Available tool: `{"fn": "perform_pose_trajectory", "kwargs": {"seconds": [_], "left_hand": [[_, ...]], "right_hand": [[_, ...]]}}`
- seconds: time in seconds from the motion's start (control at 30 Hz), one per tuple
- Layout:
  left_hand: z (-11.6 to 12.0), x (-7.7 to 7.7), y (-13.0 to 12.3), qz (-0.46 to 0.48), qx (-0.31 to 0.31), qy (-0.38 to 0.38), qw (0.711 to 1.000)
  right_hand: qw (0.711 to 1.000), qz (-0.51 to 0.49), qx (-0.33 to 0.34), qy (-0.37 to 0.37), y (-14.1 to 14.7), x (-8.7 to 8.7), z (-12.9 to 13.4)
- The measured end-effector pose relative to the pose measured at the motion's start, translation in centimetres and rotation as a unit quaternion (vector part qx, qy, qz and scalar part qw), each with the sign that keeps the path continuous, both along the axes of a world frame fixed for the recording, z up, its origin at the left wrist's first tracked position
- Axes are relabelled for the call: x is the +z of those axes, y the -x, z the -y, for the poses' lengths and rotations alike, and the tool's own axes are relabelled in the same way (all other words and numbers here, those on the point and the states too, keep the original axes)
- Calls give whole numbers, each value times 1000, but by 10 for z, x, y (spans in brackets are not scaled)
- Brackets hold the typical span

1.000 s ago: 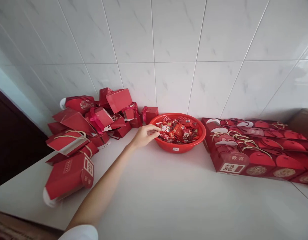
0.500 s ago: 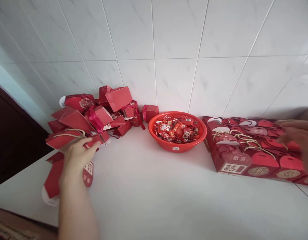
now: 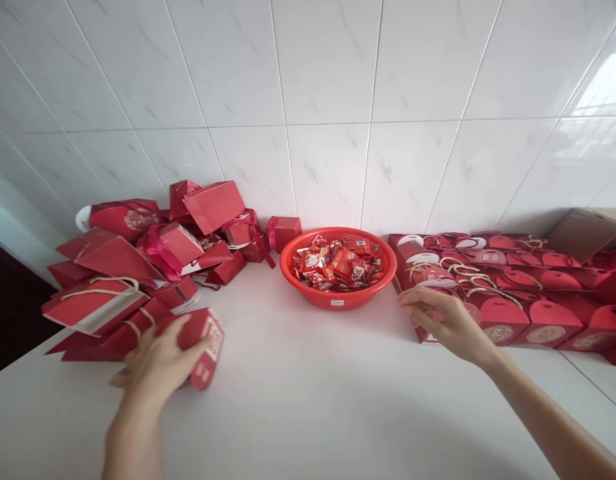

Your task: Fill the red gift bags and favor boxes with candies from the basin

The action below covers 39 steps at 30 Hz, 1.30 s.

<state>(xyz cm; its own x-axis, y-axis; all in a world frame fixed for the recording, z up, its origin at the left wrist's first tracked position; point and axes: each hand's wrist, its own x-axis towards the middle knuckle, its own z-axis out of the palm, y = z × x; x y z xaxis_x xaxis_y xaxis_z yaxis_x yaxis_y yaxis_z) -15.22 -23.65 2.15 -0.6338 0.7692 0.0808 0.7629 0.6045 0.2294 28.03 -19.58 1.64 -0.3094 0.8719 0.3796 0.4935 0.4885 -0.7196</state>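
Observation:
My left hand (image 3: 161,357) is closed around a red gift box (image 3: 208,353) at the front of the pile on the left; its white printed panel faces right. Part of that box is hidden under my palm. My right hand (image 3: 445,320) hangs in the air in front of the filled boxes, fingers curled with thumb and fingertips close together; I cannot make out anything in them. Between the hands, further back, stands a red plastic basket (image 3: 338,301) full of wrapped candies (image 3: 341,263).
Loose red boxes (image 3: 113,257), some with ribbons or cord handles, are heaped at the left by the tiled wall (image 3: 328,167). Rows of red boxes (image 3: 548,323) stand close together on the right, with a brown carton (image 3: 585,230) behind. Everything rests on a white tabletop (image 3: 308,400).
My left hand has taken hold of a box and drawn it slightly right, away from the pile. My right hand has come left from the far right edge. The view has turned right.

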Motion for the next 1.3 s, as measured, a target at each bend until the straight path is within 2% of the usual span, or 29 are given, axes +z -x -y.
{"fn": "perform_pose_trajectory", "kwargs": {"seconds": [0.07, 0.13, 0.23, 0.33, 0.57, 0.73, 0.83, 0.93, 1.03, 1.23, 1.3], "left_hand": [[-3, -5, -30, 32, -102, 17, 994], [-6, -9, -60, 63, -227, 2, 972], [-5, -12, -89, 140, -394, 25, 908], [-2, -10, -98, 174, -488, 67, 853], [-8, -11, -76, 196, -530, 42, 824], [-14, -14, -62, 283, -558, 57, 778], [-15, -14, -61, 338, -573, 38, 745], [-18, -14, -66, 362, -581, 19, 729], [-22, -12, -74, 352, -577, 5, 737], [-33, -19, -78, 243, -534, -24, 810], [-35, -21, -77, 244, -522, -10, 817]], "right_hand": [[999, 9, 35, 17, 13, -4, 2], [997, 20, 74, 20, 27, -8, 3], [991, 39, 129, 8, 48, -15, 7], [984, 75, 158, -14, 65, -20, 10], [980, 163, 94, -72, 84, -17, 12], [972, 197, 78, -99, 96, -17, 16], [969, 218, 81, -88, 99, -19, 16], [975, 191, 100, -48, 96, -21, 12], [982, 148, 119, 0, 89, -22, 4], [983, 102, 134, 71, 80, -29, -8], [981, 106, 141, 85, 80, -31, -10]]}}
